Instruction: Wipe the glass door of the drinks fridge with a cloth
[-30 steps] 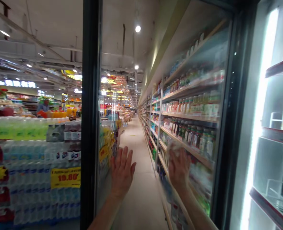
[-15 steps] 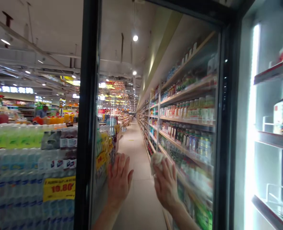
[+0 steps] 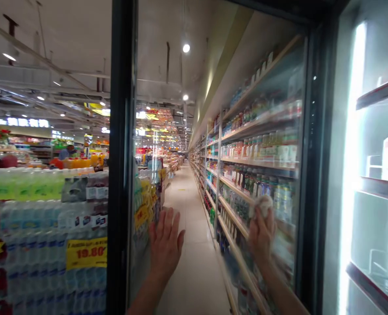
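Cloth bunched against glass door, at 4 o'clock on the pane, right hand fingers closed around it, left hand at 7 o'clock, fingers spread flat on the glass, bottle shelves showing through

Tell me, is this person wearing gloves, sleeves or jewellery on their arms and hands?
No gloves: left hand and right hand are bare. Both forearms are uncovered to the frame's edge, no sleeve in view. No watch, bracelet or ring shows, though the right side is blurred.
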A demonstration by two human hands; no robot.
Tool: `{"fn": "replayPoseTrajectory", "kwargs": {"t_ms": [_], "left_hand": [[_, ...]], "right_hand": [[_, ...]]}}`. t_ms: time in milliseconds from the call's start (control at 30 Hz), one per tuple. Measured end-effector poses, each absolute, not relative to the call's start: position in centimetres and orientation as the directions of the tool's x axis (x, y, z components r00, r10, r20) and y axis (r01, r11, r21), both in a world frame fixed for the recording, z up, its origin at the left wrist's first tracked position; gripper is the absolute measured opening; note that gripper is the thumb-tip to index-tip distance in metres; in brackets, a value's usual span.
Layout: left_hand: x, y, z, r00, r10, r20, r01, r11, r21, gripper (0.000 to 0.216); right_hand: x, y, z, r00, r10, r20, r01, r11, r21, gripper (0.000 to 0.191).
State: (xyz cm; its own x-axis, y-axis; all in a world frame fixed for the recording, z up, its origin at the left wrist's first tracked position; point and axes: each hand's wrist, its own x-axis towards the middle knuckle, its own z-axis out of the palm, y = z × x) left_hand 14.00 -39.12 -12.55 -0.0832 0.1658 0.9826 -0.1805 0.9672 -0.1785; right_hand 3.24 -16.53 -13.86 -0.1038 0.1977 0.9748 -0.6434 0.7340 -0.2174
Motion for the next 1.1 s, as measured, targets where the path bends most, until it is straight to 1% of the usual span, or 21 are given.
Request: {"fn": "replayPoseTrajectory", "kwargs": {"t_ms": [33,67,167,200,233,267,367,400,433,533,567,600,700,733,767,867,900,933,1033,1067,1100], "left_hand": [[14.0,-39.1,-12.5,-0.083,0.168,0.982,-0.179,0.967,-0.181,0.060],[14.0,-39.1,-12.5,-0.081,0.170,0.982,-0.178,0.967,-0.182,0.060],[14.0,-39.2,-12.5,-0.080,0.175,0.981,-0.177,0.966,-0.187,0.058],[14.0,-39.3,-12.5,-0.082,0.173,0.982,-0.179,0.966,-0.185,0.057],[14.0,-39.3,-12.6,-0.087,0.170,0.982,-0.183,0.966,-0.183,0.056],[14.0,-39.3,-12.6,-0.094,0.167,0.981,-0.186,0.965,-0.182,0.055],[14.0,-39.3,-12.7,-0.118,0.160,0.980,-0.189,0.965,-0.180,0.053],[14.0,-39.3,-12.7,-0.122,0.161,0.979,-0.188,0.965,-0.182,0.053],[14.0,-39.3,-12.7,-0.125,0.161,0.979,-0.186,0.965,-0.183,0.053],[14.1,-39.2,-12.7,-0.130,0.156,0.979,-0.185,0.966,-0.179,0.054],[14.1,-39.1,-12.7,-0.132,0.154,0.979,-0.185,0.967,-0.177,0.053],[14.1,-39.1,-12.7,-0.135,0.155,0.979,-0.184,0.967,-0.179,0.053],[14.2,-39.0,-12.6,-0.140,0.162,0.977,-0.180,0.966,-0.186,0.053],[14.3,-38.9,-12.6,-0.143,0.163,0.976,-0.180,0.966,-0.188,0.054],[14.3,-38.9,-12.6,-0.146,0.162,0.976,-0.183,0.965,-0.187,0.054],[14.3,-39.0,-12.5,-0.144,0.161,0.976,-0.195,0.963,-0.188,0.057],[14.2,-39.0,-12.5,-0.145,0.163,0.976,-0.195,0.962,-0.190,0.057],[14.2,-39.0,-12.5,-0.144,0.166,0.976,-0.193,0.962,-0.192,0.058],[14.2,-39.1,-12.5,-0.140,0.170,0.975,-0.187,0.963,-0.195,0.058],[14.2,-39.1,-12.5,-0.138,0.171,0.976,-0.185,0.963,-0.195,0.058],[14.1,-39.1,-12.6,-0.133,0.171,0.976,-0.184,0.964,-0.194,0.058]], "right_hand": [[3.1,-16.5,-13.7,-0.105,0.287,0.952,-0.629,0.722,-0.287,0.045],[3.1,-16.7,-13.6,-0.102,0.289,0.952,-0.632,0.720,-0.286,0.045],[3.3,-17.2,-13.9,-0.061,-0.114,0.992,-0.701,0.712,0.039,0.042],[3.3,-17.1,-14.0,-0.046,-0.206,0.977,-0.712,0.693,0.113,0.041],[3.1,-16.8,-14.1,-0.046,-0.206,0.977,-0.710,0.695,0.113,0.041],[2.8,-16.3,-14.1,-0.061,-0.108,0.992,-0.695,0.719,0.035,0.041],[2.0,-15.4,-13.7,-0.129,0.356,0.926,-0.615,0.704,-0.356,0.046],[2.1,-15.5,-13.7,-0.136,0.383,0.914,-0.611,0.694,-0.382,0.047],[2.4,-15.7,-13.8,-0.138,0.305,0.942,-0.628,0.708,-0.322,0.046],[3.1,-16.2,-14.4,-0.079,-0.181,0.980,-0.715,0.696,0.071,0.041],[3.1,-15.9,-14.4,-0.070,-0.224,0.972,-0.717,0.689,0.107,0.041],[2.9,-15.5,-14.3,-0.082,-0.156,0.984,-0.703,0.709,0.054,0.041],[1.9,-14.5,-13.3,-0.124,0.333,0.935,-0.617,0.712,-0.335,0.046],[1.8,-14.5,-13.1,-0.126,0.384,0.914,-0.610,0.697,-0.377,0.047],[1.8,-14.8,-12.9,-0.126,0.333,0.934,-0.624,0.705,-0.336,0.047],[2.7,-16.0,-12.9,-0.088,-0.116,0.989,-0.696,0.718,0.022,0.041],[2.9,-16.3,-12.9,-0.087,-0.170,0.982,-0.698,0.713,0.062,0.040],[3.0,-16.4,-12.9,-0.094,-0.120,0.988,-0.685,0.728,0.023,0.040],[2.9,-16.3,-12.4,-0.104,0.266,0.958,-0.620,0.736,-0.271,0.045],[2.9,-16.3,-12.3,-0.102,0.276,0.956,-0.624,0.731,-0.278,0.045],[2.9,-16.3,-12.3,-0.101,0.192,0.976,-0.644,0.736,-0.211,0.044]]}}
